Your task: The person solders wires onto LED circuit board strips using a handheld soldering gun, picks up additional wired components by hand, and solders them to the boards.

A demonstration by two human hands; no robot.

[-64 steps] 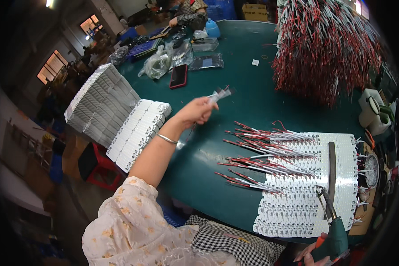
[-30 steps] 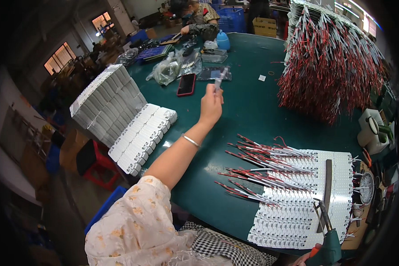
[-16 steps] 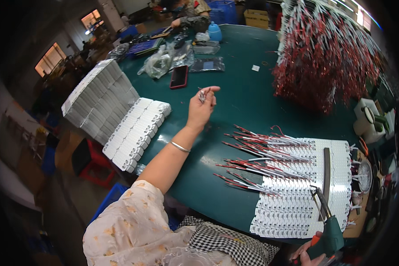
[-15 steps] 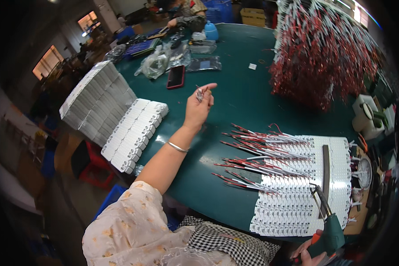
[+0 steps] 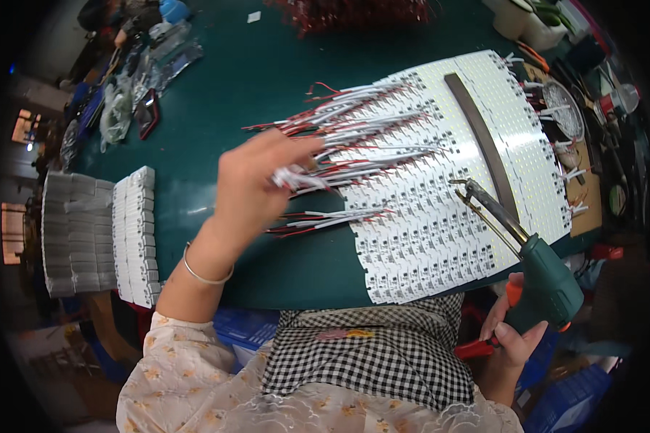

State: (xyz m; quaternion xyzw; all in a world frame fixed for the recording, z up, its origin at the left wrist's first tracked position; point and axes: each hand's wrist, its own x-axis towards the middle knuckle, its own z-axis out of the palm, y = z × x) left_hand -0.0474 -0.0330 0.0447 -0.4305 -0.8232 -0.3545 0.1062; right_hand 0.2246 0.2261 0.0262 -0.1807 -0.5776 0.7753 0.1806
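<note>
Left of centre, the left hand (image 5: 256, 186) is clasping white wires (image 5: 293, 178); lower right, the right hand (image 5: 511, 342) is gripping the soldering gun (image 5: 547, 283), seemingly for aiming its tip (image 5: 469, 186) over the white boards (image 5: 415, 242).

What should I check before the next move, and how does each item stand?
1. Left hand gripping the small white wire-like bundle: ok, though blurred.
2. Right hand on the dark-green pistol-shaped soldering tool: ok.
3. Slender metal tip clear of the flat white circuit boards: cannot tell; it shows over them.
4. Long dark-grey bar lying across the boards: ok.
5. Thin red-and-white wires at the left ends of the boards nearest the person: not ok; none show there.
</note>
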